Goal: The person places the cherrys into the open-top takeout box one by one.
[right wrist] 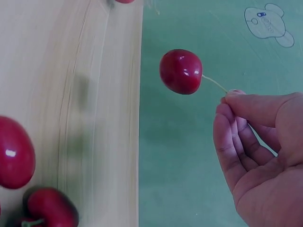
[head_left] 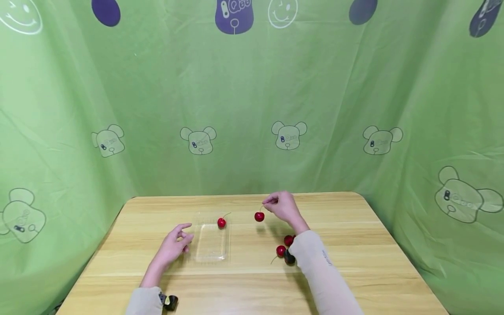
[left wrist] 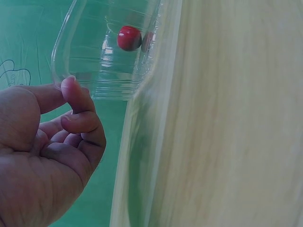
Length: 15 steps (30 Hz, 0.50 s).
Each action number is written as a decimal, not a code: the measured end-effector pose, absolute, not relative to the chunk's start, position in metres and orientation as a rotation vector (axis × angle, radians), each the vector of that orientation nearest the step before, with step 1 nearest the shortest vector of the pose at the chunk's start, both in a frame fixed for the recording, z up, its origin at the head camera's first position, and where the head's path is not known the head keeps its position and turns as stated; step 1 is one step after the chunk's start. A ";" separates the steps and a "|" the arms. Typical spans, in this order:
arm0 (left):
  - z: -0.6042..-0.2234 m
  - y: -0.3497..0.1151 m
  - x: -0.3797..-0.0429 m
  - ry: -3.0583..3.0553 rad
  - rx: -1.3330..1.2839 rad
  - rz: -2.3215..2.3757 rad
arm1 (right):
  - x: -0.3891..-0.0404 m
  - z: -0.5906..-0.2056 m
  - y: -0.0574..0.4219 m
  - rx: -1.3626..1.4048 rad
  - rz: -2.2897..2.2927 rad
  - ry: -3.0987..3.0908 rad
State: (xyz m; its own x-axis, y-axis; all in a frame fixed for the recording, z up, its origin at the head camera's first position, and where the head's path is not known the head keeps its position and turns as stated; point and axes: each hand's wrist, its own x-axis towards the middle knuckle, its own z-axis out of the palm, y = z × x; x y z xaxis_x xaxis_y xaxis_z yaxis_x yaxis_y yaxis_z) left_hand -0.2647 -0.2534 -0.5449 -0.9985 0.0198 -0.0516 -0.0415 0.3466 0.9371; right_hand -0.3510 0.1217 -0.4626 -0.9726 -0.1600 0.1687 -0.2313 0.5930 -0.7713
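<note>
My right hand (head_left: 282,208) pinches the thin stem of a red cherry (head_left: 259,216) between thumb and fingertips. The cherry hangs above the table; in the right wrist view this cherry (right wrist: 181,72) shows glossy and dark red. A clear plastic container (head_left: 212,258) stands to the left, with another cherry (head_left: 222,223) inside near its far side, stem pointing up. At the container's left side is my left hand (head_left: 173,245), fingers loosely bent, thumb and forefinger apart. From the left wrist, the fingertips (left wrist: 71,82) appear right at the container's rim.
Several more cherries (head_left: 281,250) lie on the wooden table (head_left: 244,293) below my right forearm, partly covered by the sleeve and the wrist camera. A green printed curtain (head_left: 244,170) surrounds the table at the back and sides.
</note>
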 end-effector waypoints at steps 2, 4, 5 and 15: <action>-0.546 -0.254 -0.265 2.532 -0.025 1.770 | -0.352 -0.462 0.116 0.347 1.344 -2.731; -0.546 -0.255 -0.266 2.532 -0.034 1.775 | -0.353 -0.461 0.111 0.355 1.358 -2.730; -0.546 -0.255 -0.266 2.528 -0.039 1.779 | -0.353 -0.460 0.108 0.359 1.364 -2.729; -0.547 -0.255 -0.267 2.523 -0.023 1.782 | -0.350 -0.460 0.083 0.419 1.392 -2.693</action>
State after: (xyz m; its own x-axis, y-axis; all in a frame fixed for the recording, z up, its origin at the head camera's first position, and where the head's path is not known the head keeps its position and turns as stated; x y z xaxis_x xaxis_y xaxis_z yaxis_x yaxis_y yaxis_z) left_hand -0.2667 -0.2546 -0.5472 -0.9985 0.0186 -0.0517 -0.0425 0.3348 0.9413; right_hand -0.3501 0.0828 -0.4604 -0.9593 -0.2040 0.1955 -0.2774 0.5495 -0.7881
